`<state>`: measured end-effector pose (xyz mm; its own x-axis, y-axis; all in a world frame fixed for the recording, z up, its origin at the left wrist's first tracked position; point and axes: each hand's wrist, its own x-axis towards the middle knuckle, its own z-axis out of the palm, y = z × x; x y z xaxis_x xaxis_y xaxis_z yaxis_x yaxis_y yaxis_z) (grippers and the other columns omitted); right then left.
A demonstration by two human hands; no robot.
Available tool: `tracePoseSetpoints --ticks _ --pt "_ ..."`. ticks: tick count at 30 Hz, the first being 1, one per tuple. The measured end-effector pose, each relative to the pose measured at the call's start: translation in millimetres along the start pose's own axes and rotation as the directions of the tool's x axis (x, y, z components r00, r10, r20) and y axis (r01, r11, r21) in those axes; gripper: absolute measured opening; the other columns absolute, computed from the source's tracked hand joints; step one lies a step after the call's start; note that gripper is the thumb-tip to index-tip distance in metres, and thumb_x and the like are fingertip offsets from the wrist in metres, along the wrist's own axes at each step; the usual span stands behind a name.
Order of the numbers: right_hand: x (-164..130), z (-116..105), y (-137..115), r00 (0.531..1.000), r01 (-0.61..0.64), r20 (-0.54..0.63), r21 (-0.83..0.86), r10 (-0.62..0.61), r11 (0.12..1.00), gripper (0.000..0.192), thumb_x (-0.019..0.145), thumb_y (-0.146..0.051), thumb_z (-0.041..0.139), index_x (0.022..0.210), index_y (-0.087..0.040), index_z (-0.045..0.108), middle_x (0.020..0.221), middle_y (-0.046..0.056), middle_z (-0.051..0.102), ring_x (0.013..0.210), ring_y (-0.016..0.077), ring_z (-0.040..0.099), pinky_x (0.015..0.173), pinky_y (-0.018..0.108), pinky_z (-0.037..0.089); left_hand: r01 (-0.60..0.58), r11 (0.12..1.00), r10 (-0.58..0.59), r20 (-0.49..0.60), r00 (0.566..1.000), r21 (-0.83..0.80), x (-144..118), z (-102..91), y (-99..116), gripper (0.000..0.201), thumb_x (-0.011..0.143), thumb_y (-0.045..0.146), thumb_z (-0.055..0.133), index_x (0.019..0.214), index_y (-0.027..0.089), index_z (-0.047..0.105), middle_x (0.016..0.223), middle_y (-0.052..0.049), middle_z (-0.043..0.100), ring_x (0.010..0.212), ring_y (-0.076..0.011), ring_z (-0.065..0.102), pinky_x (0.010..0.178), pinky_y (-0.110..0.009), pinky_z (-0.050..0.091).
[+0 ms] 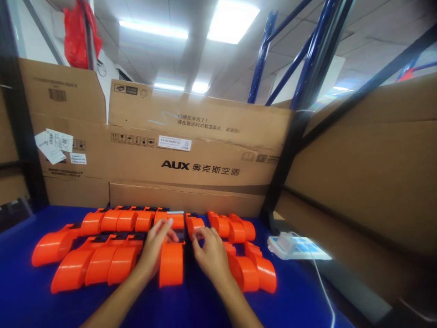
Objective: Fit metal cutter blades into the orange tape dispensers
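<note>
Orange devices [102,259] on blue table [20,296], brown cardboard [191,168] behind.

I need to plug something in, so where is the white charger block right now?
In the head view the white charger block sits at the right on a pale flat device, on the blue table, right of the orange parts and beyond the right hand.

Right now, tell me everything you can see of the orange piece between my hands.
The orange piece is a curved, glossy, plastic-looking shell with a dark section at its far end. It lies flat on the blue table, lengthwise away from you, amid similar orange pieces. Your left hand rests on its left edge; your right hand is beside it.
</note>
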<state>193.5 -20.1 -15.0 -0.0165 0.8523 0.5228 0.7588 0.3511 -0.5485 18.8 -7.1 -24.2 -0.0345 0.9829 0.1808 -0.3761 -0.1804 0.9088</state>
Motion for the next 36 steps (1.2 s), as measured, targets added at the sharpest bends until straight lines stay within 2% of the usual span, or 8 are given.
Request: tracePoseSetpoints --ticks 2,4,10,14,17,21,26,36 --pt "-2 -1 -1 0.996 -0.009 0.083 -0.267 0.033 0.964 0.012 0.083 -0.026 0.063 0.077 -0.019 0.071 0.089 0.011 0.073 0.095 0.0280 0.062 0.084 0.037 0.044 0.023 0.997 -0.027 -0.061 0.998 -0.069 2 -1.4 0 0.042 0.078 0.058 0.067 0.078 0.019 0.054 0.058 0.001 0.062 0.049 -0.0122 0.052 0.049 -0.022 0.040" --pt "-4 0 -2 0.985 0.012 0.160 -0.410 0.059 0.912 0.011 0.080 -0.027 0.066 0.075 -0.019 0.071 0.091 0.013 0.072 0.097 0.0297 0.061 0.083 0.037 0.043 0.030 0.994 -0.040 -0.092 0.995 -0.107 3 -2.0 -1 0.042 0.076 0.058 0.069 0.078 0.019 0.053 0.057 0.002 0.061 0.048 -0.0116 0.051 0.048 -0.022 0.040" --pt "-9 6 -5 0.967 0.085 0.250 -0.508 0.053 0.857 0.017 0.075 -0.034 0.071 0.077 -0.017 0.070 0.093 0.015 0.072 0.098 0.0323 0.060 0.080 0.039 0.041 0.038 0.996 -0.042 -0.041 0.998 -0.085 1 -0.9 -4 0.042 0.075 0.058 0.070 0.077 0.018 0.055 0.059 0.000 0.064 0.047 -0.0114 0.051 0.047 -0.022 0.039" --pt "-7 5 -2 0.988 0.020 0.149 -0.393 0.042 0.919 0.016 0.078 -0.033 0.068 0.073 -0.018 0.067 0.081 0.012 0.070 0.086 0.0276 0.063 0.070 0.033 0.042 0.064 0.993 -0.068 -0.042 0.997 -0.098 0 1.3 -3 0.044 0.072 0.059 0.071 0.075 0.019 0.055 0.058 0.000 0.064 0.047 -0.0125 0.053 0.048 -0.023 0.041" --pt "-2 1 0 0.999 -0.032 -0.009 -0.116 0.031 0.993 0.017 0.086 -0.034 0.059 0.081 -0.019 0.066 0.072 0.005 0.068 0.069 0.0201 0.062 0.061 0.028 0.041 0.056 0.992 -0.065 -0.077 0.995 -0.112 1 3.0 -4 0.044 0.069 0.059 0.074 0.076 0.018 0.057 0.059 0.001 0.065 0.049 -0.0136 0.057 0.051 -0.023 0.043" --pt "4 -5 0 0.985 0.106 -0.160 0.225 -0.071 0.968 0.021 0.092 -0.037 0.056 0.100 -0.019 0.065 0.078 0.003 0.070 0.065 0.0174 0.063 0.062 0.027 0.046 0.028 0.999 -0.030 -0.055 0.998 -0.040 0 5.4 -7 0.044 0.068 0.054 0.075 0.087 0.017 0.063 0.066 -0.001 0.068 0.055 -0.0149 0.061 0.056 -0.024 0.046" --pt "3 -10 -4 0.951 0.252 -0.234 0.209 -0.202 0.945 0.025 0.089 -0.030 0.063 0.113 -0.022 0.066 0.099 0.007 0.071 0.086 0.0208 0.065 0.077 0.032 0.051 0.028 0.998 -0.033 0.097 0.995 0.051 -3 7.9 -10 0.051 0.070 0.046 0.076 0.110 0.018 0.062 0.073 -0.001 0.069 0.061 -0.0165 0.064 0.063 -0.027 0.050" --pt "0 -9 -5 0.926 0.348 -0.230 0.209 -0.300 0.914 0.024 0.089 -0.022 0.062 0.112 -0.022 0.068 0.092 0.006 0.066 0.086 0.0207 0.062 0.076 0.033 0.051 -0.004 0.997 -0.011 0.215 0.976 0.071 -7 9.9 -11 0.045 0.074 0.042 0.074 0.111 0.020 0.060 0.077 -0.001 0.067 0.064 -0.0165 0.063 0.060 -0.026 0.051"
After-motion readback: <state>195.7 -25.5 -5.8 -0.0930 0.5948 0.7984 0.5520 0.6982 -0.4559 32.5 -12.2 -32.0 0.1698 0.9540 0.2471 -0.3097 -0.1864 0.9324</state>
